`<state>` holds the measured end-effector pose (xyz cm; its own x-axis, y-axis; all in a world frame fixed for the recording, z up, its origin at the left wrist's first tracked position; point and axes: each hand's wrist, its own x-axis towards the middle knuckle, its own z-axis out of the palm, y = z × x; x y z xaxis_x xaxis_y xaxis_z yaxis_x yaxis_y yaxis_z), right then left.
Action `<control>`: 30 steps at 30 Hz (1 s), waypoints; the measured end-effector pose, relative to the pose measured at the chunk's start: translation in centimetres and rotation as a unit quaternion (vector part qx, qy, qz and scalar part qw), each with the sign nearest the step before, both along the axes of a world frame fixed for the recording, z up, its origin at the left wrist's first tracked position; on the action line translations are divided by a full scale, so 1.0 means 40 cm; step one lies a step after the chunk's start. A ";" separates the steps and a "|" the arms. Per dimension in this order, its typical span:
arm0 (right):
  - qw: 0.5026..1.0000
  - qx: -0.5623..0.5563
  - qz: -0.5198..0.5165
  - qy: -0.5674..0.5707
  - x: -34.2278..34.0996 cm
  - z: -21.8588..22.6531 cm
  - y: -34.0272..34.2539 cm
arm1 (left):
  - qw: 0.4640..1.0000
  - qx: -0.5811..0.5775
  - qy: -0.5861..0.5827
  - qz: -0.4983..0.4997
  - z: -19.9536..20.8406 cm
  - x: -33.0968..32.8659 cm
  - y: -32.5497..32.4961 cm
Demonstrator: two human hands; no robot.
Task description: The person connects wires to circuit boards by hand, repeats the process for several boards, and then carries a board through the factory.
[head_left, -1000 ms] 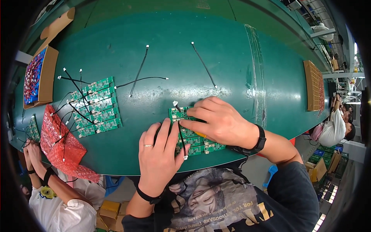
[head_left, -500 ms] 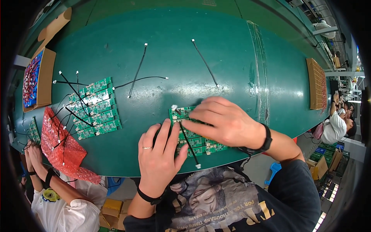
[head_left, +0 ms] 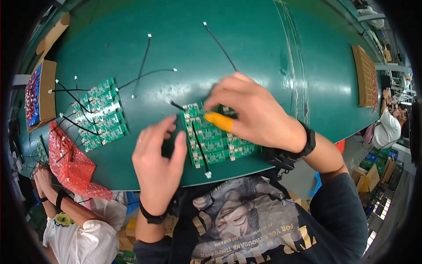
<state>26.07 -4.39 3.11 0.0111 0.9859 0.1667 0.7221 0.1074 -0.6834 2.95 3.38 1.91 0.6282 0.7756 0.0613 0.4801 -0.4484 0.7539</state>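
Observation:
A green circuit board panel lies on the table in front of me. One black cable runs down across its left part, ending in a white connector near the front edge. A shorter black cable end sticks out past the far left corner, slightly blurred. My left hand is beside the panel's left edge, fingers apart, holding nothing. Over the far part of the panel is my right hand, its fingers bent and the thumb, in a yellow finger cot, apart from them. Nothing shows between them.
Loose black cables lie on the far side. Left are a second wired board panel, red bubble wrap and a box of coloured parts. A co-worker's hands hold boards at far left. Another box stands right.
The view has shifted. My left hand has pulled off the panel to the left and its fingers have spread. My right hand has lifted slightly, and its yellow-covered thumb now shows.

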 end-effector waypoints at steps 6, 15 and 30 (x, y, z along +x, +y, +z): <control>0.998 -0.056 -0.028 -0.020 -0.038 -0.030 0.021 | 0.998 -0.029 0.024 0.040 -0.011 0.062 0.023; 0.997 -0.043 -0.039 -0.045 -0.065 -0.050 0.007 | 0.998 0.038 0.031 0.047 -0.032 0.052 -0.004; 0.998 -0.035 -0.041 -0.040 -0.072 -0.060 0.003 | 0.997 0.037 0.031 0.053 -0.043 0.051 -0.013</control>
